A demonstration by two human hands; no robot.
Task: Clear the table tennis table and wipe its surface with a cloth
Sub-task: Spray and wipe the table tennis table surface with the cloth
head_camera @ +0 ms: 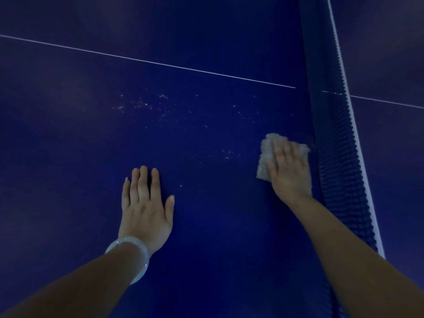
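Counter [229, 226] was cleared; right hand [289, 171] pressed cloth [263, 157] flat-fingered by net [337, 157], left hand [146, 203] flat, specks [160, 106] left.

Left hand [146, 203] lies flat, palm down, fingers straight and together, thumb spread, forearm extended from the lower left. Right hand [289, 171] lies palm down with straight fingers pressing, arm stretched forward from the lower right.

no readable text, labels or numbers
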